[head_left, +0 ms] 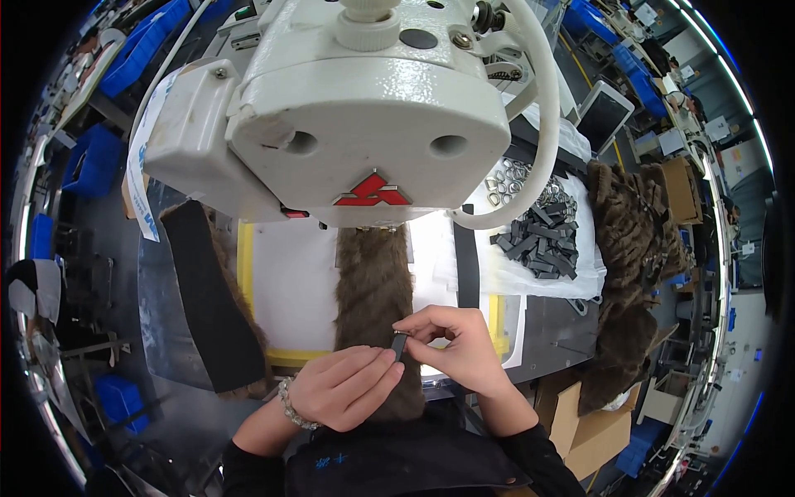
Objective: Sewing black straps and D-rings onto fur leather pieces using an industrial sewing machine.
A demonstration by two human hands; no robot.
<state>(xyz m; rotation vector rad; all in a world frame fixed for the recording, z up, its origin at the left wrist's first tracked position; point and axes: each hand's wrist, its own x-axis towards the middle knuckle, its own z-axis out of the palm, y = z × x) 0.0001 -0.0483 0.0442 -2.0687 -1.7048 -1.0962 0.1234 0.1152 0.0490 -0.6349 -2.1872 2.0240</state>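
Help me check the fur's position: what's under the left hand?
The brown fur strip runs beneath the left hand, showing above and below; the part the hand covers cannot be seen.

Blue bin (93,159) at left, open cardboard box (598,437) lower right, white-framed screen (605,114), bright strip light (730,74).

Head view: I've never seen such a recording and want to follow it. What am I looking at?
A camera worn on a person's head looks down; its wide lens bends straight edges. The white machine ahead looks like a sewing machine. Below it, a brown fur strip runs toward the person. Over that strip, the left hand and right hand pinch a dark strap with a bit of metal at one end. To the right, loose strap pieces and metal rings lie on white plastic; to the left lies a black-backed fur piece.
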